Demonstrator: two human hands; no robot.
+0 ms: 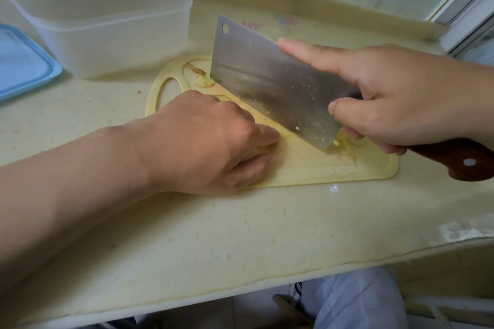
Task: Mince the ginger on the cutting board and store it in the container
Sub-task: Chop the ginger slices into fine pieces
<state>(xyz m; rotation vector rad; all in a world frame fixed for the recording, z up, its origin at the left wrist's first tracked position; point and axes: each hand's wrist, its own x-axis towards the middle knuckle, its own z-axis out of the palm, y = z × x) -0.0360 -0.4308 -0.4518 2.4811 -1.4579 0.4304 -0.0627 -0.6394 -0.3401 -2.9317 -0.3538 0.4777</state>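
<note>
A pale yellow cutting board (pixel 307 168) lies on the counter. My right hand (pixel 395 93) grips a steel cleaver (pixel 272 83) by its wooden handle (pixel 465 161), index finger stretched along the blade's spine. The blade's edge rests on the board. My left hand (pixel 208 139) lies on the board with curled fingers, holding down a piece of ginger (pixel 283 132) right beside the blade; most of it is hidden under the fingers. Cut ginger strips (pixel 344 143) lie behind the blade's heel. Peel scraps (pixel 203 80) sit near the board's handle hole.
A frosted plastic container (pixel 107 21) stands open at the back left, with its blue lid (pixel 21 64) lying beside it at the left edge. A raised counter lip and a window frame (pixel 465 8) run along the back. The counter's front edge is close below.
</note>
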